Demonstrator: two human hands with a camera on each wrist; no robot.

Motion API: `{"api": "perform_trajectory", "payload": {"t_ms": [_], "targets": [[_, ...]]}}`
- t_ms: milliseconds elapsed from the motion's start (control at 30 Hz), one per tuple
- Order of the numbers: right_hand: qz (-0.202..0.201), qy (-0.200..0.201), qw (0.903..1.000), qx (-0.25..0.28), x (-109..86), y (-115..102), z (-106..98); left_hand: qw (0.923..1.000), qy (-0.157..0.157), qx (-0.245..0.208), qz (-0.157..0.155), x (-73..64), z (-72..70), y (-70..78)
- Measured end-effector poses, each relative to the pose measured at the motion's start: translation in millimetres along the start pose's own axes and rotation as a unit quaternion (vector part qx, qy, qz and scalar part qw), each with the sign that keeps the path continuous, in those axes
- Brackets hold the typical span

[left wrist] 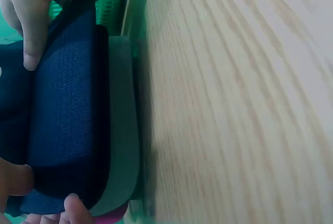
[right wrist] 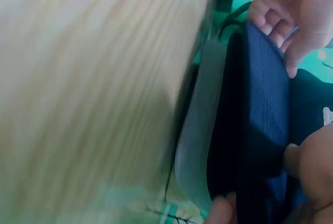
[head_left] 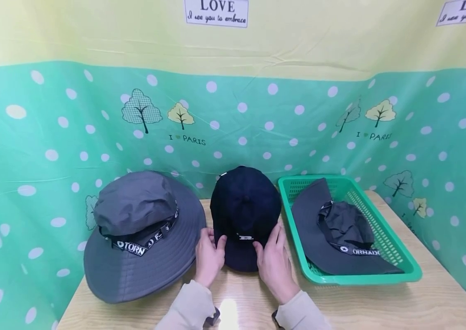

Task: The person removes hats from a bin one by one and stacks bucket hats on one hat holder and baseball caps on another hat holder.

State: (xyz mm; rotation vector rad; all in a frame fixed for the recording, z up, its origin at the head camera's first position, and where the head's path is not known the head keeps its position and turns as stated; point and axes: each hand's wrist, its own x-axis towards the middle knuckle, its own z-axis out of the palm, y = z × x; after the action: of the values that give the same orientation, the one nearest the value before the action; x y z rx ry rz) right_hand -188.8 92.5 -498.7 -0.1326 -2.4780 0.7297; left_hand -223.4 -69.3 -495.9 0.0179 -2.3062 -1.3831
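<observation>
A dark navy baseball cap (head_left: 245,201) with a small white mark on its front stands in the middle of the table, brim toward me. My left hand (head_left: 210,256) pinches the left side of its brim, thumb on top. The right side of the brim is pinched by my right hand (head_left: 275,263), thumb also on top. Beneath the navy brim (left wrist: 65,104) a grey brim (left wrist: 122,125) shows in the left wrist view, with a bit of pink (left wrist: 113,214) below it. The right wrist view also has the grey brim (right wrist: 200,141) under the navy one.
A large grey wide-brimmed hat (head_left: 134,206) with a lettered band lies left of the caps. On the right, a green plastic basket (head_left: 412,270) holds another grey wide-brimmed hat (head_left: 344,224). A polka-dotted cloth (head_left: 241,123) hangs behind the wooden table (head_left: 249,307).
</observation>
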Motion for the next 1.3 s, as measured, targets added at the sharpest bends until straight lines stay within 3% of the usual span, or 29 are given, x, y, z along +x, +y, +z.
{"api": "perform_trajectory", "payload": {"t_ms": [233, 500, 700, 1033, 1167, 1300], "targets": [[-0.005, -0.012, 0.9999, -0.005, -0.1, 1.6, -0.7, 0.9995, 0.006, 0.018, 0.026, -0.8, 1.0, -2.3], [-0.030, 0.013, 0.9994, -0.010, 1.5, 5.7, 0.2, 0.9986, 0.010, 0.021, 0.047, -1.7, 2.7, -4.1], [-0.018, -0.020, 0.9996, -0.004, 2.4, 6.0, -2.4, 0.9977, 0.015, 0.026, 0.060, -2.1, 1.8, -3.0], [-0.004, -0.113, 0.9919, 0.059, -0.5, 8.8, -20.7, 0.9962, -0.011, 0.076, 0.040, -3.8, -9.5, 2.4], [-0.019, -0.114, 0.9908, 0.071, -7.1, 6.8, -30.1, 0.9930, -0.027, 0.101, 0.055, -6.4, -16.4, 8.7], [-0.044, -0.088, 0.9926, 0.071, -10.8, -0.3, -42.0, 0.9905, -0.025, 0.113, 0.074, -8.9, -24.0, 19.5]]}}
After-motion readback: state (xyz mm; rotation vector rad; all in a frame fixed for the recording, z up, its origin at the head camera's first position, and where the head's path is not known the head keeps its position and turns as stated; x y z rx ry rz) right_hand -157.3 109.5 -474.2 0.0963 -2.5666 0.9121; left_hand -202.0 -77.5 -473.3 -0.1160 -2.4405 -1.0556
